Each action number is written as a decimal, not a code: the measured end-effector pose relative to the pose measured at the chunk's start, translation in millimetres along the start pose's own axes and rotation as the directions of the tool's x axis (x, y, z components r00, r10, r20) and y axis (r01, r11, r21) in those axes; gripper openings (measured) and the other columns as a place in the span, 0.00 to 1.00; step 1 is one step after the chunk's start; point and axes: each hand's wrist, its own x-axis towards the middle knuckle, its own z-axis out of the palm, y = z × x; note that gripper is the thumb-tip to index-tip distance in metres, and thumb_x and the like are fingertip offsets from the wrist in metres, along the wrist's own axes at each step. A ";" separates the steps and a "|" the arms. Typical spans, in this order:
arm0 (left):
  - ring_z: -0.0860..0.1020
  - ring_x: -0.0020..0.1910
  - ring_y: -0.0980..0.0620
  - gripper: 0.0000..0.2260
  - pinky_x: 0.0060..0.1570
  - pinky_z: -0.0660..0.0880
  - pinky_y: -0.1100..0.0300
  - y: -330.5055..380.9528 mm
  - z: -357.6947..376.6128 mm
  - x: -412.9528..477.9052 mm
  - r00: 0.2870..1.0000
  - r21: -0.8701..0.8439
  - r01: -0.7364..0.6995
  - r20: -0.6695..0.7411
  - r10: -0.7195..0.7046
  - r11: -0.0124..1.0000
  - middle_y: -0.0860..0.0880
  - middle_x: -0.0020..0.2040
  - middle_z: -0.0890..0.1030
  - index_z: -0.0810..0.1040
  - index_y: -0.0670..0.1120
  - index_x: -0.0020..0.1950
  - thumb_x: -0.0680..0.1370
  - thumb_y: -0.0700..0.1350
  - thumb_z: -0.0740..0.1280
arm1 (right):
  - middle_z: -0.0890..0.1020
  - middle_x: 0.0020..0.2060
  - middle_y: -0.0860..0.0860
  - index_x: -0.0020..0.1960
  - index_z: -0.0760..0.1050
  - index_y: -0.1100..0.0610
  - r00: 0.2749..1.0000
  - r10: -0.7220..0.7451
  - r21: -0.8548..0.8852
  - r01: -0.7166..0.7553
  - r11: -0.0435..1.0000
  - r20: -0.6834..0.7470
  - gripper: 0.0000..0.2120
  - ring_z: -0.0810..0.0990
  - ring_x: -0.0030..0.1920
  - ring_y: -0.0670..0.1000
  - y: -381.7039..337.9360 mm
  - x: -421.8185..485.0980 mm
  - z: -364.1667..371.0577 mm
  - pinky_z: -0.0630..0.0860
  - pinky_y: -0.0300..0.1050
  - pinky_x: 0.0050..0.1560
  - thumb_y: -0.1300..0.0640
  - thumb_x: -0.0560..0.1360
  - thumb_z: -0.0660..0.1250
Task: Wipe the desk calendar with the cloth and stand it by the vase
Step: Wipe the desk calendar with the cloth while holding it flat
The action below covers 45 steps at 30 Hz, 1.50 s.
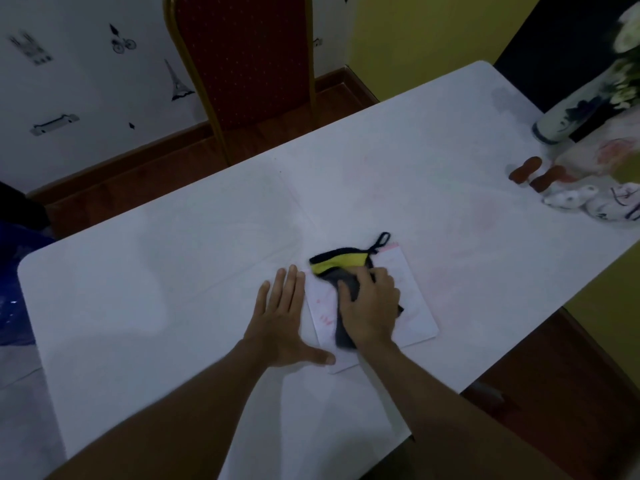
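A white desk calendar with faint pink print lies flat on the white table, near its front edge. On top of it is a grey and yellow cloth with a black trim and loop. My right hand presses down on the cloth, fingers curled over it. Flat beside it rests my left hand, fingers spread, holding the calendar's left edge against the table. A white vase with blue pattern holding flowers stands at the far right corner.
A red chair with a gold frame stands behind the table's far edge. Near the vase lie two brown objects, a plastic bag and small white figures. The table's right edge drops to a wooden floor.
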 end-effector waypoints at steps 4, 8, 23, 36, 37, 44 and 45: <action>0.25 0.78 0.45 0.73 0.78 0.31 0.42 -1.0 0.6 0.6 1.000 -0.025 0.008 0.001 -0.008 1.000 0.45 0.80 0.25 0.23 0.45 0.77 0.55 0.86 0.59 | 0.76 0.43 0.53 0.48 0.79 0.53 0.968 -0.243 -0.032 0.245 0.969 0.057 0.09 0.75 0.45 0.57 16.6 -20.4 -4.0 0.68 0.52 0.44 0.48 0.74 0.70; 0.28 0.80 0.43 0.74 0.79 0.34 0.42 -0.2 0.1 -0.4 1.000 -0.010 0.001 -0.015 -0.002 1.000 0.44 0.81 0.27 0.28 0.42 0.80 0.55 0.86 0.60 | 0.77 0.47 0.57 0.48 0.77 0.55 0.994 0.105 0.009 -0.105 0.994 -0.022 0.12 0.74 0.50 0.61 1.6 7.2 0.2 0.68 0.55 0.51 0.47 0.75 0.70; 0.25 0.79 0.45 0.73 0.79 0.32 0.43 -0.6 0.1 0.7 1.000 -0.013 0.011 0.002 -0.011 1.000 0.46 0.80 0.25 0.26 0.43 0.79 0.55 0.87 0.58 | 0.80 0.59 0.52 0.64 0.81 0.49 0.911 -0.410 0.024 0.410 0.912 0.038 0.19 0.75 0.52 0.58 14.2 -21.9 0.9 0.74 0.54 0.49 0.58 0.76 0.63; 0.23 0.78 0.46 0.72 0.79 0.31 0.43 -1.1 -1.8 -0.2 1.000 -0.019 0.006 0.012 -0.005 1.000 0.47 0.79 0.24 0.21 0.46 0.76 0.55 0.87 0.57 | 0.77 0.43 0.48 0.59 0.82 0.39 0.935 -0.350 0.050 0.347 0.937 0.067 0.14 0.72 0.45 0.54 14.0 -14.9 -0.7 0.69 0.49 0.43 0.40 0.74 0.69; 0.24 0.78 0.45 0.72 0.79 0.31 0.43 -1.6 -1.3 -0.4 1.000 -0.013 0.004 0.011 -0.004 1.000 0.47 0.80 0.24 0.23 0.45 0.78 0.56 0.87 0.58 | 0.78 0.42 0.49 0.57 0.82 0.40 0.961 -0.274 0.054 0.272 0.961 0.043 0.14 0.72 0.45 0.54 8.3 -11.9 1.5 0.69 0.49 0.44 0.39 0.73 0.70; 0.22 0.77 0.46 0.71 0.79 0.32 0.43 -1.7 -1.5 0.1 1.000 -0.010 -0.002 0.020 0.002 1.000 0.47 0.79 0.23 0.25 0.44 0.79 0.58 0.85 0.60 | 0.78 0.39 0.49 0.45 0.78 0.49 0.967 -0.249 0.023 0.248 0.968 0.053 0.15 0.74 0.44 0.55 7.2 -17.6 6.6 0.69 0.50 0.43 0.37 0.72 0.69; 0.23 0.77 0.45 0.71 0.79 0.32 0.43 -1.8 -1.6 0.0 1.000 -0.009 -0.001 0.024 0.001 1.000 0.47 0.79 0.24 0.25 0.44 0.79 0.58 0.85 0.61 | 0.78 0.39 0.50 0.46 0.78 0.50 0.978 -0.203 0.023 0.202 0.979 0.051 0.15 0.73 0.44 0.56 4.7 -12.4 7.6 0.69 0.51 0.44 0.38 0.72 0.70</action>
